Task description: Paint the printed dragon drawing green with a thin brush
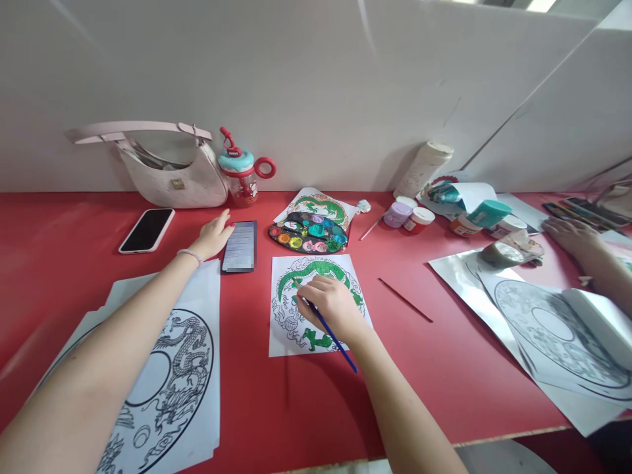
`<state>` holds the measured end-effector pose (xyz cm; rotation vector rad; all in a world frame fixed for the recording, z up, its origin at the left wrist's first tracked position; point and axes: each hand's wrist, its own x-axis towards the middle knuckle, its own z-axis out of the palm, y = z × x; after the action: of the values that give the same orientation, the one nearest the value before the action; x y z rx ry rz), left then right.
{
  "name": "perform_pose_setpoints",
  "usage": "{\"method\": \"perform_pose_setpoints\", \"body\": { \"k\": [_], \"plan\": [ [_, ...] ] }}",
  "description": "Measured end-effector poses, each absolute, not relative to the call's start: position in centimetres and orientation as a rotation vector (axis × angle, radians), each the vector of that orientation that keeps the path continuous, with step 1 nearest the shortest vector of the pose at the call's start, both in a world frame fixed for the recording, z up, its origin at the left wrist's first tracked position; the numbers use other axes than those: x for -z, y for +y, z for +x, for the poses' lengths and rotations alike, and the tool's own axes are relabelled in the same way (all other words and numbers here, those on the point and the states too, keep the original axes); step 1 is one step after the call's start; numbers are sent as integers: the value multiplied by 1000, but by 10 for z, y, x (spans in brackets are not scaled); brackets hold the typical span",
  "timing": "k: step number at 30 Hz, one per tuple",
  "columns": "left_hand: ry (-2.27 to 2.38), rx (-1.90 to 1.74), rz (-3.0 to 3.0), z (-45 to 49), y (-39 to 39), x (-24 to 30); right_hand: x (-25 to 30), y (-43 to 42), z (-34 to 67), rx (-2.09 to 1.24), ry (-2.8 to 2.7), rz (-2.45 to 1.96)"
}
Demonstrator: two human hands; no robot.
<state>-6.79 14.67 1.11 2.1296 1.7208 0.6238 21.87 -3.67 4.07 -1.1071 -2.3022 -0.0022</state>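
My right hand (330, 304) is closed round a blue paintbrush (332, 336), its tip on a sheet with a partly green dragon drawing (316, 270). My left hand (213, 236) rests on the red table (434, 368), fingers loosely extended beside a lit phone (239, 246) and touching its left edge. A paint palette (309, 233) with several colours lies just beyond the drawing.
A second, dark phone (147, 230), a pale handbag (168, 164) and a red-teal bottle (241, 170) stand at the back left. A larger dragon print (182, 368) lies under my left forearm. Paint jars (409, 215), a loose brush (405, 300) and another person's hand (575, 235) are at right.
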Motion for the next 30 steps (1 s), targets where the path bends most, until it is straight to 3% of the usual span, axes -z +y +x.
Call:
{"method": "perform_pose_setpoints", "body": {
  "k": [6, 20, 30],
  "plan": [
    [1675, -590, 1928, -69, 139, -14, -41, -36, 219, -1, -2314, -1104],
    [1509, -218, 2109, -69, 83, -27, -45, -38, 217, 36, -2311, -1104],
    [1554, -213, 2185, -64, 85, -23, -48, -38, 218, 41, -2308, -1098]
  ]
}}
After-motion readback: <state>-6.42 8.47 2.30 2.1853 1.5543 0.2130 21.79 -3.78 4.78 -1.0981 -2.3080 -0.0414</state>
